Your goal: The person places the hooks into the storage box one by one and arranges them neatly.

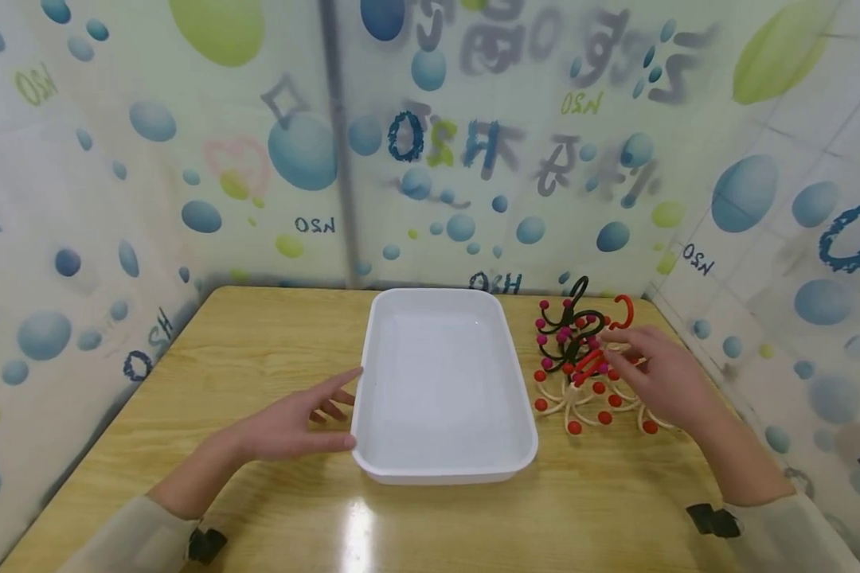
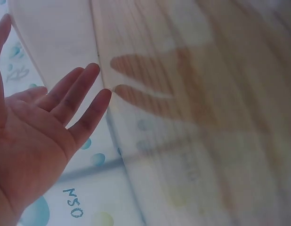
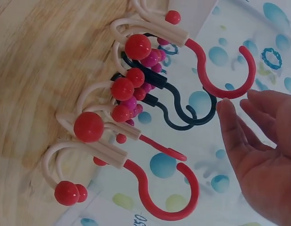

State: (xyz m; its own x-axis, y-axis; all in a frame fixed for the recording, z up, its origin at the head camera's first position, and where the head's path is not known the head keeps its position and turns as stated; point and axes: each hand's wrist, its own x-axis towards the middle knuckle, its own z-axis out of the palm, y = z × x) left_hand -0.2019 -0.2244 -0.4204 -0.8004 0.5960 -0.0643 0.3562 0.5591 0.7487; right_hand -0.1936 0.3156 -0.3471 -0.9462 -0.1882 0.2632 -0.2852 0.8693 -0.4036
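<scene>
Right hand [image 1: 659, 374] over hooks [image 1: 580, 358] at right of centre in head view, fingers straight, gripping nothing; in right wrist view fingertips [image 3: 225, 109] just beside red hook [image 3: 230, 70], perhaps touching it, hard to tell; hand placed for reach into pile; hooks lie tangled on table [image 1: 258, 350], just right of tray [image 1: 444, 382], black ones on top; left hand [image 1: 294, 426] flat and relaxed at tray's left rim, fingertips at wall, seemingly to steady it; holds nothing.
</scene>
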